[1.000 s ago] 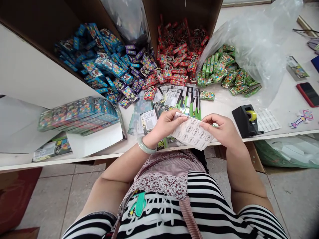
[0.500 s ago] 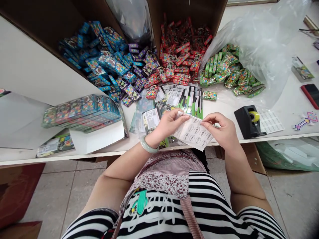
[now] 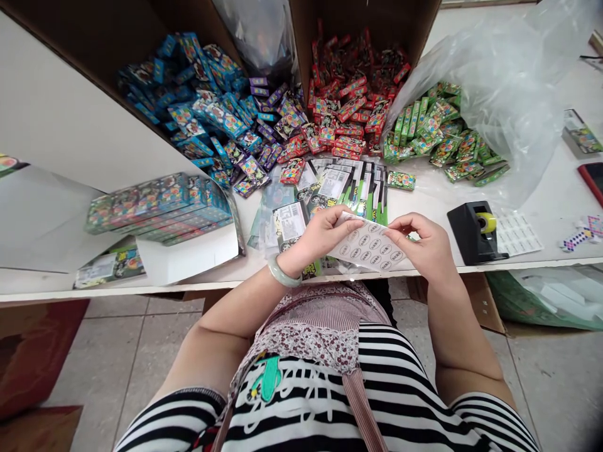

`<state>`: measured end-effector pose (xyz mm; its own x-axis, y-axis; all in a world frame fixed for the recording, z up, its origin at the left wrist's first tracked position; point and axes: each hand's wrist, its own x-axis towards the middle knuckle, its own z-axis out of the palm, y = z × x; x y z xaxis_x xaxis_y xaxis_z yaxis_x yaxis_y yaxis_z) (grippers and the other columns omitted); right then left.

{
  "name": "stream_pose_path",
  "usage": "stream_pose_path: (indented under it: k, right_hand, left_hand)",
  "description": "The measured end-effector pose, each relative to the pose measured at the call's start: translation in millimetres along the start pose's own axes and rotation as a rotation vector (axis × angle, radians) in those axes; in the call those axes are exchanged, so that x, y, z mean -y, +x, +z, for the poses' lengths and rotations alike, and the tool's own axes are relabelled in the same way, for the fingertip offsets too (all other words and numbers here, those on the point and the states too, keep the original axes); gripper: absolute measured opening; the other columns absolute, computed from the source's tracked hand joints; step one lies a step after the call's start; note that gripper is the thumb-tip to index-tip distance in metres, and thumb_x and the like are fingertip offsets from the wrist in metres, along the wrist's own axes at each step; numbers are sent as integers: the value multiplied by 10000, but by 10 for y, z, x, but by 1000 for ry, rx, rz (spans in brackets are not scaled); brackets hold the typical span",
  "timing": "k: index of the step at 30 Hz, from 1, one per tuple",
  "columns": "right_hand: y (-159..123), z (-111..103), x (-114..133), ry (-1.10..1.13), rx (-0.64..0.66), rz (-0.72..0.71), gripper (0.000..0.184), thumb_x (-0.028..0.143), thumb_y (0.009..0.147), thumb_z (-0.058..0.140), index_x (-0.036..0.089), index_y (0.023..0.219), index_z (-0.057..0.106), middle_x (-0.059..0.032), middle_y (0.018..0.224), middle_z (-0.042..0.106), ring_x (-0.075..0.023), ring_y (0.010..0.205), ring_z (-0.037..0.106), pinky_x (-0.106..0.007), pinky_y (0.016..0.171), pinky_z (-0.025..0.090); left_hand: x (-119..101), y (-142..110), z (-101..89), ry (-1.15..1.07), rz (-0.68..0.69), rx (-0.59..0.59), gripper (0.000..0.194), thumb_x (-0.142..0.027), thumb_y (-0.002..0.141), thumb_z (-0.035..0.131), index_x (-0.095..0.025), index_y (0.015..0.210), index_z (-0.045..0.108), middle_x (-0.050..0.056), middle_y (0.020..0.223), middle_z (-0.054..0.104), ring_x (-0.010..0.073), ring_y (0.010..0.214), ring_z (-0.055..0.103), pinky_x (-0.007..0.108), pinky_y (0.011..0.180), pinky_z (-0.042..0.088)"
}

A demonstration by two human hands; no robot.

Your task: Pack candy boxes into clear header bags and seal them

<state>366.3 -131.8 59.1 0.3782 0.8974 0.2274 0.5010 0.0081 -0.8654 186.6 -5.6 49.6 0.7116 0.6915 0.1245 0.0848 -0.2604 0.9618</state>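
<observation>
Between my two hands is a white sheet of oval stickers, held just above the table's front edge. My left hand is closed on the sheet's left part, thumb on top. On the upper right corner, my right hand pinches the sheet between thumb and forefinger; whether a loose sticker is in that pinch I cannot tell. Flat printed packets lie fanned out beyond my hands, partly hidden by them. A single red box and a single green box rest by these packets.
Heaps of blue, purple, red and green boxes lie at the back, the green ones in a clear plastic bag. A black tape dispenser stands at right beside another sticker sheet. At left sits an opened carton of packed boxes.
The sticker sheet's lower edge has lifted, so it lies flatter between my hands. Both hands keep their grip; the whole view has shifted slightly.
</observation>
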Motion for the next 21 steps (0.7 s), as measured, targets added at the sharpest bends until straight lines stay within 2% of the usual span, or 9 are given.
stream_pose_path:
  k: [5, 13, 21]
  right_hand:
    - [2, 19, -20, 21, 3, 24, 127, 346, 814, 713, 223, 788, 693, -13, 763, 703, -174, 701, 625, -319, 687, 520]
    - [14, 23, -107, 87, 79, 93, 147, 348, 789, 723, 209, 833, 703, -12, 769, 703, -164, 692, 619, -307, 670, 510]
    - [-4, 36, -31, -35, 3, -40, 31, 258, 816, 675, 229, 812, 685, -14, 792, 686, -178, 746, 623, -320, 725, 532]
  left_hand:
    - [23, 10, -5, 29, 5, -9, 394, -483, 867, 661, -178, 642, 553, -39, 598, 490, 87, 564, 422, 224, 534, 350]
    - [17, 3, 4, 17, 140, 27, 134, -305, 870, 657, -183, 823, 628, 7, 803, 630, 126, 758, 583, 251, 716, 472]
    - [34, -14, 3, 11, 45, 27, 174, -350, 875, 666, -184, 846, 618, 4, 815, 637, 133, 759, 586, 243, 700, 460]
